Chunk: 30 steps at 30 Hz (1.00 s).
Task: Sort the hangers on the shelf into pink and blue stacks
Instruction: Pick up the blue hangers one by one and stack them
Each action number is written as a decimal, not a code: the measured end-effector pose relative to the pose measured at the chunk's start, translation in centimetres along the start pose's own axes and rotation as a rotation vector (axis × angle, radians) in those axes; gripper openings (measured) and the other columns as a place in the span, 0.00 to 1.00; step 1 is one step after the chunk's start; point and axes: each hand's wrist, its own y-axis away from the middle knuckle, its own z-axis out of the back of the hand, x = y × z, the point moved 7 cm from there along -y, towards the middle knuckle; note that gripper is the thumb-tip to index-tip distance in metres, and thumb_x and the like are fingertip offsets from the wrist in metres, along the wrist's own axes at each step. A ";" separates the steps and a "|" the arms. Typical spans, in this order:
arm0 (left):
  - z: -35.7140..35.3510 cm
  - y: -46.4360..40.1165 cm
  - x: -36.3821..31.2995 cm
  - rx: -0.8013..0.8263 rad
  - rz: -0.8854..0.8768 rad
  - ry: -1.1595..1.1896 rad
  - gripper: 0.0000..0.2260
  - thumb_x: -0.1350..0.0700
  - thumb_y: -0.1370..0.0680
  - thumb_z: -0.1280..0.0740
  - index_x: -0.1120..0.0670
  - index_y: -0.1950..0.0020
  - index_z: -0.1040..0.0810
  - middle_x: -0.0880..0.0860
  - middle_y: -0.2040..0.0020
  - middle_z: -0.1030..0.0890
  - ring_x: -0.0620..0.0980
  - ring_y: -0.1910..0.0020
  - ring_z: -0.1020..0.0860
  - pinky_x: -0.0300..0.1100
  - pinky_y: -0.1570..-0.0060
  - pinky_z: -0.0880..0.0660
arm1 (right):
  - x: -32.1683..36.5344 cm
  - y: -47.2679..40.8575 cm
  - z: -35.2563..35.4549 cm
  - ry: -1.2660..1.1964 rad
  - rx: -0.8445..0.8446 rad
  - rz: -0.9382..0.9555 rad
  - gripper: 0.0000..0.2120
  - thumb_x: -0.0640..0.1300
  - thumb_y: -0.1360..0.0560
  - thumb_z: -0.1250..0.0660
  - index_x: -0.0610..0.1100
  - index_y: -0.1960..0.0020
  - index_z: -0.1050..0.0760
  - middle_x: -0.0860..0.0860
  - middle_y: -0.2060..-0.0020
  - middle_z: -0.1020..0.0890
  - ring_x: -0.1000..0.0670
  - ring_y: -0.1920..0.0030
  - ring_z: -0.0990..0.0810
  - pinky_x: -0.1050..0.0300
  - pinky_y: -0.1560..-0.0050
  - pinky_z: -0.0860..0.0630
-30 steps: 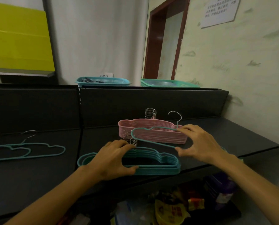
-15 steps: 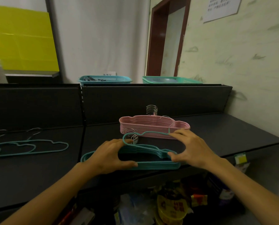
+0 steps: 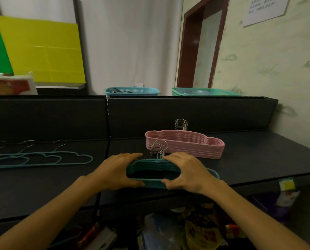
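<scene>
Both grips clasp the blue stack (image 3: 153, 169), left hand (image 3: 114, 171) and right hand (image 3: 185, 171); pink stack (image 3: 185, 146) apparently just behind.

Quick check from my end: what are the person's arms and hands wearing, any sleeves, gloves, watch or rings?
Nothing that shows. The left hand and right hand are bare, with no gloves, and no rings can be made out. Both forearms are bare to the frame's lower edge: no sleeves, watch, bands or markings in view.
</scene>
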 end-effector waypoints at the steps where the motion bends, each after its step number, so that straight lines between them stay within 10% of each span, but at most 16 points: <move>1: 0.0 0.0 -0.1 0.013 -0.002 0.000 0.47 0.25 0.39 0.38 0.44 0.25 0.44 0.44 0.32 0.30 0.42 0.37 0.30 0.38 0.40 0.31 | 0.3 -0.3 -0.3 0.002 0.009 0.011 0.37 0.62 0.30 0.30 0.50 0.27 0.36 0.54 0.35 0.28 0.55 0.37 0.32 0.57 0.36 0.36; 12: -0.1 0.4 0.4 0.016 -0.017 -0.023 0.30 0.36 0.30 0.31 0.44 0.32 0.31 0.41 0.41 0.28 0.38 0.46 0.28 0.38 0.46 0.26 | 0.0 -0.8 -1.1 -0.002 0.113 0.009 0.35 0.67 0.30 0.35 0.52 0.28 0.35 0.55 0.33 0.30 0.54 0.36 0.33 0.52 0.34 0.33; 30: -0.5 -1.5 1.5 0.172 0.071 -0.028 0.33 0.35 0.36 0.28 0.48 0.35 0.28 0.44 0.44 0.28 0.42 0.45 0.30 0.36 0.46 0.30 | -4.4 1.8 0.8 0.156 0.344 -0.244 0.31 0.65 0.35 0.27 0.46 0.40 0.22 0.51 0.48 0.20 0.53 0.50 0.23 0.53 0.49 0.21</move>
